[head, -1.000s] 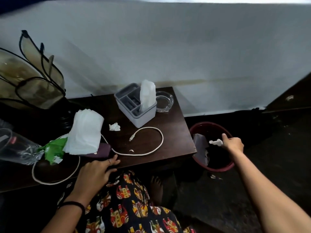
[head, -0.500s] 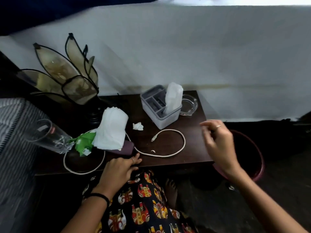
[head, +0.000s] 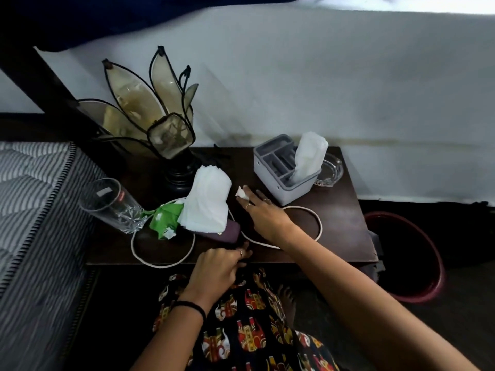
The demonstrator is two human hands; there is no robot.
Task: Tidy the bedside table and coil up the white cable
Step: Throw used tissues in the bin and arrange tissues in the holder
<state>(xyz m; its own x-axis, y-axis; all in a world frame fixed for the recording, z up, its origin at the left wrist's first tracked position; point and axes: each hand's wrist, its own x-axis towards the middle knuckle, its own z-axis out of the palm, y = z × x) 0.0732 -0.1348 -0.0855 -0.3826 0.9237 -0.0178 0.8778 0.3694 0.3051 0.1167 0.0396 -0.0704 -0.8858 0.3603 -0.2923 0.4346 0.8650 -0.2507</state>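
The tidying looks barely under way. The white cable lies uncoiled in two loose loops across the front of the table, one loop running under a green wrapper and a stack of white tissues. A small crumpled tissue scrap sits mid-table, and the right hand reaches over the cable with fingers spread flat, fingertips touching the scrap; it is not yet closed on it. The left hand rests loosely curled at the table's front edge, and I cannot tell whether it holds anything.

A drinking glass lies tipped at the left corner near the bed, so it could roll off. The lamp crowds the back left; the grey organiser and a glass ashtray fill the back right. Open room lies front right, above a red bin on the floor, probably where scraps go.
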